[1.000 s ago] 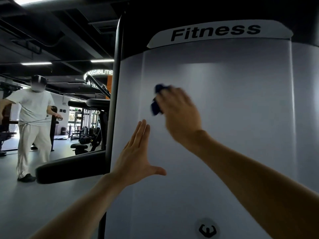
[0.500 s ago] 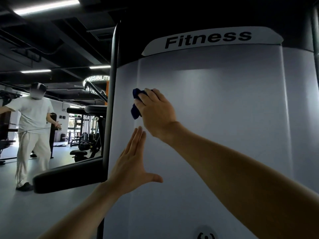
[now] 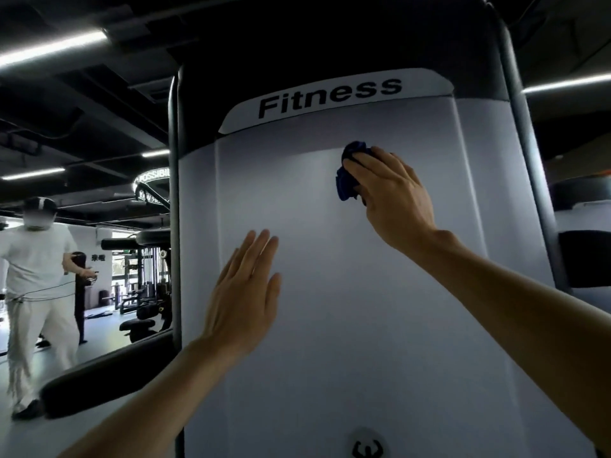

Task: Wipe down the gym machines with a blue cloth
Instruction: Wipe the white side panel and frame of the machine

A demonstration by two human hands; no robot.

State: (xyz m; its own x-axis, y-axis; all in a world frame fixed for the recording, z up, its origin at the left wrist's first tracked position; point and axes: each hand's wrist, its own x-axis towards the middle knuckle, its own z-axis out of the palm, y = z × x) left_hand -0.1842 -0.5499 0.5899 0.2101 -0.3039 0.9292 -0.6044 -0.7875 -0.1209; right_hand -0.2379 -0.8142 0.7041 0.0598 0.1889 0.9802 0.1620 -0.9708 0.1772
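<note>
the right hand point(image 3: 390, 190) presses a bunched blue cloth point(image 3: 348, 173) against the white shroud panel point(image 3: 330, 325) of the gym machine, in the upper centre-right of the frame, just below the "fitness" label point(image 3: 330, 94). the fingers are curled over the cloth, which shows only at their left edge; the rest is hidden under the palm.

change: half a second ago the cloth sat near the panel's left edge, in the centre-left of the frame; a second ago it was slightly further in. it now lies well toward the right side of the panel and nearer the label. judgement: the stroke has crossed the upper band of the panel from left to right, so this band is largely covered.

the left hand point(image 3: 244, 289) lies flat on the panel in the lower centre of the frame, fingers straight and close together, holding nothing. it has stayed on the panel as a brace; the thumb, spread before, now lies closer to the palm.

remaining work, as judged: the middle and lower panel, down to the round logo point(image 3: 368, 447) at the bottom edge, and the dark frame tube point(image 3: 174, 209) at the left.

a second person point(image 3: 36, 292) stands at the far left of the frame, well apart from the machine.
</note>
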